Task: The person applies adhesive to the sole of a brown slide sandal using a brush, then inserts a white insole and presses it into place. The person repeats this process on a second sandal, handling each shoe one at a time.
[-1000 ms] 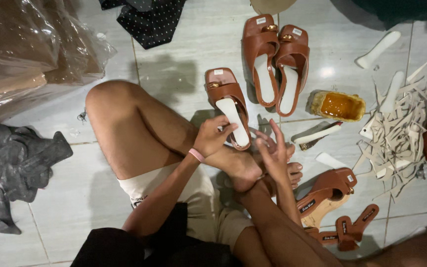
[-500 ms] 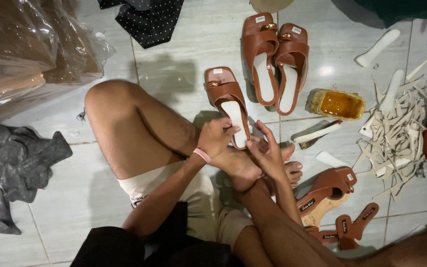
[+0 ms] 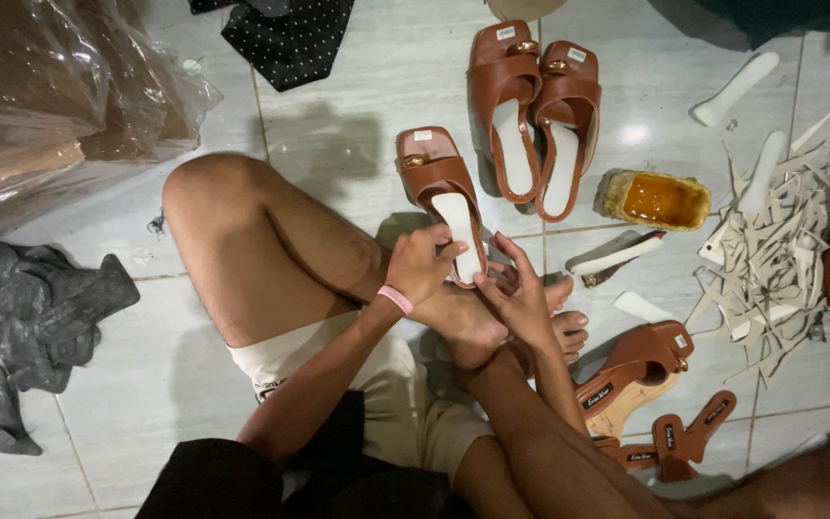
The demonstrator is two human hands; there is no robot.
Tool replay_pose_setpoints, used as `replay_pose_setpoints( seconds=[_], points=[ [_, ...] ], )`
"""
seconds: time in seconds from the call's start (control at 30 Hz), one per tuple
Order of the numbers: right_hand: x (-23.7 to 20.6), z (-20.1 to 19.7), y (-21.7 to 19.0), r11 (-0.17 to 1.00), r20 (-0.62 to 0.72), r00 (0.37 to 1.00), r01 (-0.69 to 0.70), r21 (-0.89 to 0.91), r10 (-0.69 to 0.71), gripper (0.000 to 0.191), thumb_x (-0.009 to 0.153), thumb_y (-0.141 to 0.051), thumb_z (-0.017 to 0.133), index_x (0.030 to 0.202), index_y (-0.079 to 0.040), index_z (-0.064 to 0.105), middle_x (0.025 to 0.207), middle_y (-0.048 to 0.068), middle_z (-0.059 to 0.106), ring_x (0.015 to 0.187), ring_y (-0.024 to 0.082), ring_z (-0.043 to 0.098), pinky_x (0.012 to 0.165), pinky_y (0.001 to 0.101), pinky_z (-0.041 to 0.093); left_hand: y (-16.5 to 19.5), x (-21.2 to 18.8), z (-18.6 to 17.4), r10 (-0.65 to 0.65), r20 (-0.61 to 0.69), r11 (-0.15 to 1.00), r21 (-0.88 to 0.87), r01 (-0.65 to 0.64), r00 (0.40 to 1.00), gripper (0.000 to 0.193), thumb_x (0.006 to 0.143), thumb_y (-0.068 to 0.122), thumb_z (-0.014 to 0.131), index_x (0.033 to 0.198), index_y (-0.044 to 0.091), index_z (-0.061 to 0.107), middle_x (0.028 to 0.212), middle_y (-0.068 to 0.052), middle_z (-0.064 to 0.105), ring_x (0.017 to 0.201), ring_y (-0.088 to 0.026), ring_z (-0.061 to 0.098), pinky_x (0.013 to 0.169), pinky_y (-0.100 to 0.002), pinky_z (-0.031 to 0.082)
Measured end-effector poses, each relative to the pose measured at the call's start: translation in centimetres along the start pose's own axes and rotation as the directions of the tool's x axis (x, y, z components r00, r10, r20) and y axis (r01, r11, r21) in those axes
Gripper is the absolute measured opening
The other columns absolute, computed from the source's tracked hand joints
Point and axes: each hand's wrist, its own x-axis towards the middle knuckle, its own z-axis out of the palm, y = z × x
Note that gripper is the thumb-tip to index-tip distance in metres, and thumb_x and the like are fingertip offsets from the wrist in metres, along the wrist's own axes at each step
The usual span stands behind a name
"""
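Nearest the camera, below the brown leather sandal with white insole (image 3: pixel 446 207), lie a brown wedge shoe (image 3: pixel 638 370) and loose brown straps (image 3: pixel 684 442); grey crumpled cloth (image 3: pixel 36 308) is far to its left. The left hand (image 3: pixel 422 264) pinches the sandal's heel end, fingers closed on its edge. The right hand (image 3: pixel 521 298) touches it from below with spread fingers, perhaps only supporting. Beyond the sandal stand a pair of brown sandals (image 3: pixel 535 106), a yellow glue tub (image 3: pixel 657 200) and white offcuts (image 3: pixel 770 250).

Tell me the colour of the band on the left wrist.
Pink wristband, clearest in the head view.
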Motion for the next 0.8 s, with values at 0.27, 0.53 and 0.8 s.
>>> replay_pose_setpoints(
  seconds=[0.27,0.53,0.8],
  points=[
    [0.1,0.3,-0.1,0.998,-0.01,0.999,0.035,-0.051,-0.036,0.068,0.092,-0.001,0.072,0.152,-0.002,0.04,0.156,0.015,0.044,0.125,0.021,0.059,0.099,0.033,0.056,-0.3,-0.1,0.2,0.014,-0.024,0.999,0.036,-0.014,1.0,0.025,0.09,0.026,0.073,0.096,0.001,0.073,0.094,-0.02,0.075,0.089,-0.036,0.074,0.081,-0.043,0.057],
    [-0.1,0.8,-0.7,0.984,-0.051,0.996,0.059,-0.167,-0.068,0.061,0.092,-0.002,0.073,0.146,-0.003,0.046,0.147,0.012,0.052,0.121,0.02,0.063,0.093,0.0315,0.06,-0.3,-0.3,0.5,0.077,-0.075,0.997,0.032,-0.074,0.994,0.022,0.089,0.024,0.074,0.096,0.003,0.073,0.09,-0.018,0.076,0.083,-0.035,0.074,0.074,-0.042,0.058],
    [-0.2,1.1,-1.8,0.887,-0.032,0.961,0.241,-0.393,-0.275,0.051,0.089,-0.004,0.077,0.136,0.0,0.057,0.143,0.014,0.054,0.117,0.022,0.068,0.093,0.0312,0.061,-0.1,-0.5,0.6,0.116,-0.159,0.992,0.072,-0.105,0.98,0.029,0.084,0.021,0.08,0.106,0.004,0.071,0.089,-0.015,0.076,0.076,-0.033,0.075,0.066,-0.041,0.059]
  ],
)
